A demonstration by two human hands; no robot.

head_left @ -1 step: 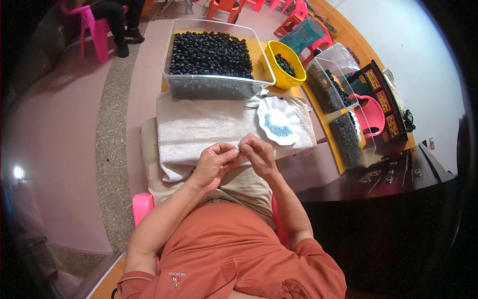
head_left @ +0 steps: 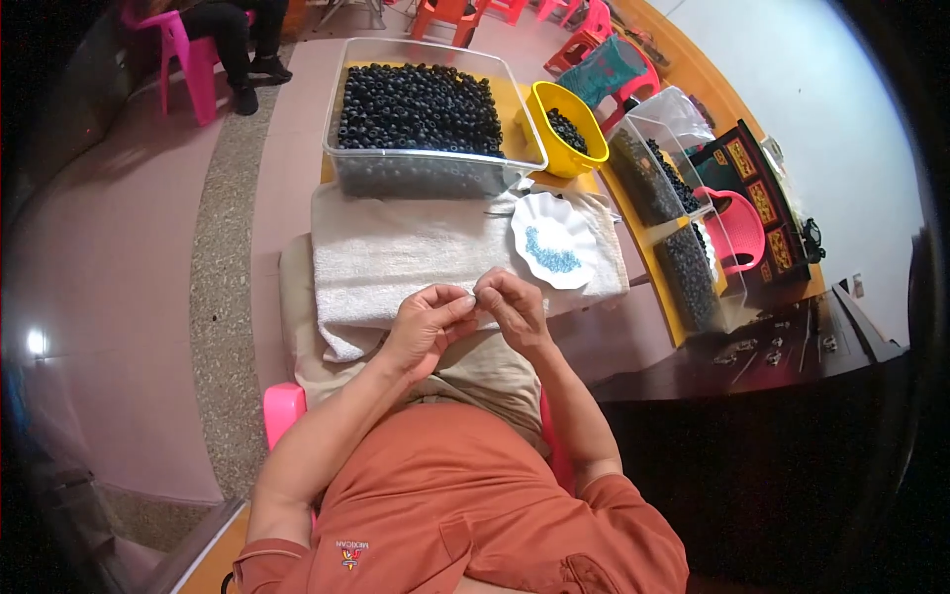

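Note:
My left hand [head_left: 427, 325] and my right hand [head_left: 513, 306] meet above the near edge of a white towel [head_left: 406, 247] spread before me. Thumb and fingers of each are pinched together, tip to tip with the other hand. Something tiny and dark seems to sit between the fingertips, too small to name. Just beyond my right hand, a white scalloped dish [head_left: 539, 213] holds a patch of small light-blue beads [head_left: 551, 256]. Behind the towel stands a clear plastic bin [head_left: 426, 176] full of black, ring-like pieces [head_left: 421, 107].
Right of the bin is a yellow tub [head_left: 547, 104] with some black pieces. Farther right stand clear boxes [head_left: 685, 267] of similar pieces, near a pink chair [head_left: 740, 230]. A dark table [head_left: 712, 371] lies at my right. Far left, a person [head_left: 237, 45] sits on a pink chair [head_left: 188, 69].

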